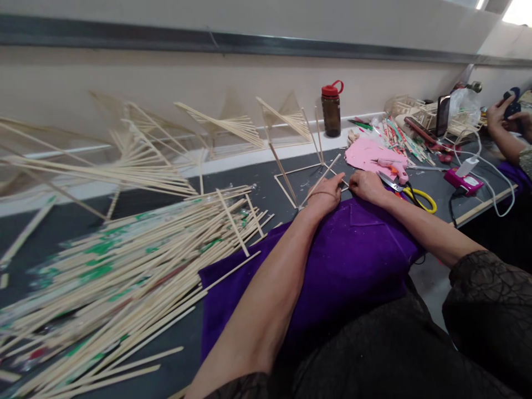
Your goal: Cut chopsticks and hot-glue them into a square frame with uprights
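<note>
A stick frame (286,191) stands on the dark table, with a square base and thin sticks rising from its corners. My left hand (326,195) is at its near right side, fingers closed around the frame's near edge by a slanting stick. Close beside it, my right hand (366,185) is closed at the frame's near right corner; what its fingertips hold is too small to make out. Purple cloth (349,260) lies under both forearms. Just right of my right hand are scissors (419,199) with yellow handles and a pink glue gun (394,166) on pink paper (361,154).
Many loose sticks (137,282) cover the left of the table (183,332). Finished stick models (224,124) line the wall. A bottle (331,111) stands behind. At right are a magenta adapter (463,182), white cables, a phone (443,115) and another person's hands (499,116).
</note>
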Tool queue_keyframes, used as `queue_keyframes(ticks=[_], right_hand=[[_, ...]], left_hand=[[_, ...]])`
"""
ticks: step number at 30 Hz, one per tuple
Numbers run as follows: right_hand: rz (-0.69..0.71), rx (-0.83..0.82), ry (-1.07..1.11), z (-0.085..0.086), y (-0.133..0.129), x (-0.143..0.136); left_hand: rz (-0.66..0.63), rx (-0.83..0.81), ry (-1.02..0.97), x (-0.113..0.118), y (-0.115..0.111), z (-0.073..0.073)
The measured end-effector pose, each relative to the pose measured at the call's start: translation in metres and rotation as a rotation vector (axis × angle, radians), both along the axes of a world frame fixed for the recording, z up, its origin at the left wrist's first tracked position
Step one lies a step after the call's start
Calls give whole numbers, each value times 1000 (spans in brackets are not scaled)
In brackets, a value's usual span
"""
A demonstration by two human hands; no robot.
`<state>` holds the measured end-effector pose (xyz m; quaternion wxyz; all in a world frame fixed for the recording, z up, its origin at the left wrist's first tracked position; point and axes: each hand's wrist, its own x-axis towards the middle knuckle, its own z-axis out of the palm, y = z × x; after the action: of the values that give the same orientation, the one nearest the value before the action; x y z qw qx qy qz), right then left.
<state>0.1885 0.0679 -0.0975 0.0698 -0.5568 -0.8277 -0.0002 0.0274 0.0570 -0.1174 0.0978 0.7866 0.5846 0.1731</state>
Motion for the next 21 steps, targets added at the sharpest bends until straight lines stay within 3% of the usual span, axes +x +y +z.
queue_keyframes(ticks=[21], right_hand=[[82,21,-123,7,-5,-4]], left_hand=[[-26,10,-4,1,-2,1]])
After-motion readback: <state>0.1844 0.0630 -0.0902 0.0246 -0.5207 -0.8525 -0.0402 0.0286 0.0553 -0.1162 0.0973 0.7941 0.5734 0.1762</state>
